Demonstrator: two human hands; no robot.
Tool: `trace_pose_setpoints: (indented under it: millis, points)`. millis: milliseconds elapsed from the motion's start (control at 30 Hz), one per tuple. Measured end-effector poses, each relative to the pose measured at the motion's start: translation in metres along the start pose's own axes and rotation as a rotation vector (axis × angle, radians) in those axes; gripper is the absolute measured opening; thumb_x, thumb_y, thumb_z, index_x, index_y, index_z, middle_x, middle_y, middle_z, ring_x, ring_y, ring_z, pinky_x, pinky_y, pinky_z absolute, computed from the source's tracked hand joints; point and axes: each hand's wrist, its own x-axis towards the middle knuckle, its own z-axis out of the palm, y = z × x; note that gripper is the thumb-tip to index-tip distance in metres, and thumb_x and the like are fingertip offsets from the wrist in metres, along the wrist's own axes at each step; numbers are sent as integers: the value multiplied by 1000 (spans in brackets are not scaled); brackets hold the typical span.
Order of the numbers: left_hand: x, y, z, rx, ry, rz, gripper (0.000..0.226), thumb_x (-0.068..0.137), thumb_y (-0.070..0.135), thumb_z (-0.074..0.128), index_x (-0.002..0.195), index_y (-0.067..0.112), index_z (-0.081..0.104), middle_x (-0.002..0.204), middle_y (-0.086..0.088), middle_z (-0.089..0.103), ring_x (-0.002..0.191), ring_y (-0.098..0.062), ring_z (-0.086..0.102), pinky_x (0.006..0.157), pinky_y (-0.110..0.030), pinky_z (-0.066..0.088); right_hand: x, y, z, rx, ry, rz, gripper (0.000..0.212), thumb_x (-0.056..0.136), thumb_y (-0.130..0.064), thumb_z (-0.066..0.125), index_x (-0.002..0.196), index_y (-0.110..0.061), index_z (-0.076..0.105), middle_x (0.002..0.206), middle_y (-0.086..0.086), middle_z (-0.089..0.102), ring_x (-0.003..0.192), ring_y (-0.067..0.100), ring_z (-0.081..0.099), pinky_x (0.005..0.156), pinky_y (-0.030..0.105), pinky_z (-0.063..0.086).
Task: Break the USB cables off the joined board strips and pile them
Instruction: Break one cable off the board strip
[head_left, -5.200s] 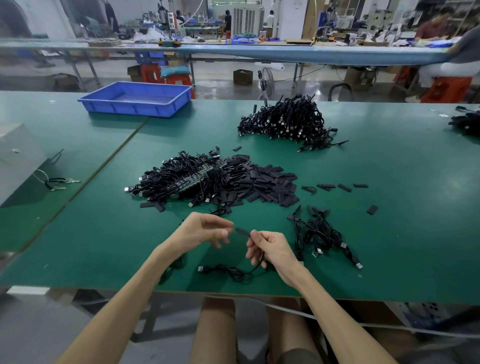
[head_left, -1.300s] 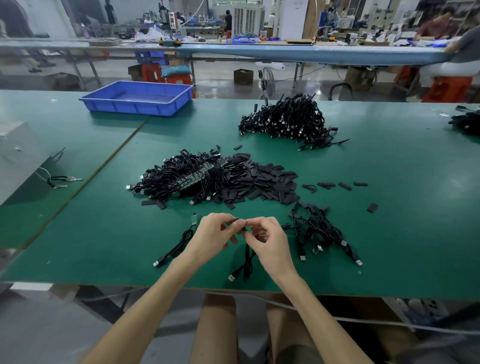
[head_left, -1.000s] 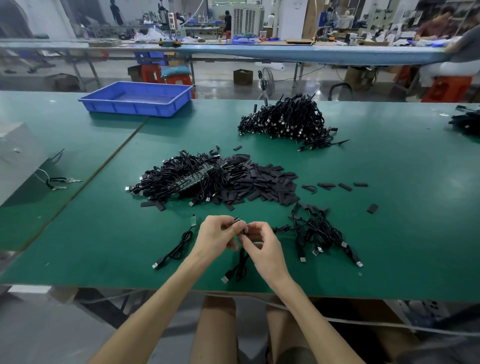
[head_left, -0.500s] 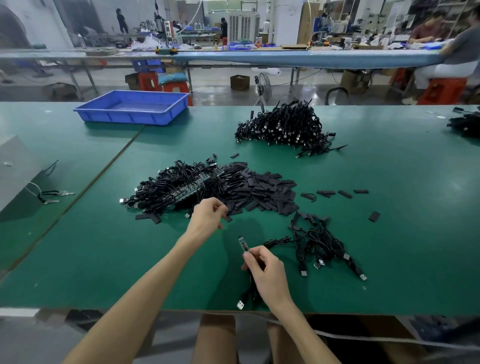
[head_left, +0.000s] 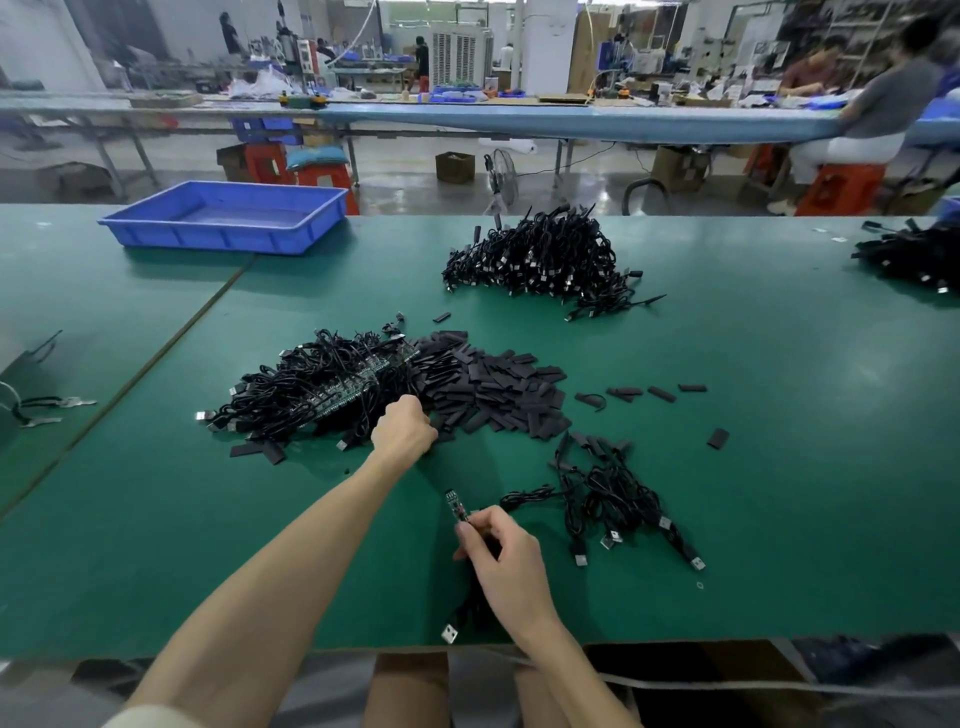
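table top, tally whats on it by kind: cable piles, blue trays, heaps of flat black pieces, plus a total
cable piles: 4 (far middle, far right edge, middle left, near right)
blue trays: 1
heaps of flat black pieces: 1
total: 6

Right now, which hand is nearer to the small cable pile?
The right hand, holding a cable just left of the pile; the left hand is farther, at the black heap.
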Motion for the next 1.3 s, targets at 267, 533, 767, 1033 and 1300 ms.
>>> trace_pose_setpoints:
  millis: [267, 533, 767, 1033, 1300]
  points:
    - [-7, -11, -2, -11, -15, 128, 17, 90, 17, 73, 105, 10, 70, 109, -11, 67, 94, -29, 67, 86, -42, 56, -2, -2, 1, 5, 6, -7, 16, 100, -31, 65, 86, -25, 66, 77, -6, 72, 83, 12, 67, 79, 35, 54]
    - [-5, -5, 12, 196, 94, 230, 21, 99, 26, 65, 109, 8, 62, 116, -11, 52, 92, -34, 62, 79, -44, 51, -1, -7, 1, -11, 3, 6, 17, 101, -34, 64, 88, -24, 65, 78, -4, 72, 79, 10, 66, 75, 28, 53]
    - [-9, -5, 4, 126, 169, 280, 19, 95, 28, 69, 107, 14, 70, 110, -4, 61, 88, -28, 66, 76, -42, 56, 1, -7, -1, 11, 3, 19, 16, 101, -32, 64, 89, -23, 68, 78, -6, 73, 79, 8, 67, 74, 24, 52]
    - [-52, -21, -23, -918, -296, 27, 22, 90, 32, 75, 102, 14, 79, 104, -2, 78, 69, -7, 70, 61, -21, 46, 0, -9, -1, 35, 29, 22, 16, 103, -26, 60, 90, -23, 70, 79, -11, 74, 70, 22, 63, 67, 26, 48]
    - [-90, -52, -1, -1266, -526, 32, 33, 89, 24, 70, 118, 10, 74, 111, -6, 74, 91, -12, 71, 77, -24, 56, -1, -10, -2, 16, 7, 3, 19, 105, -21, 58, 92, -17, 72, 78, -3, 75, 61, -6, 54, 65, 14, 36]
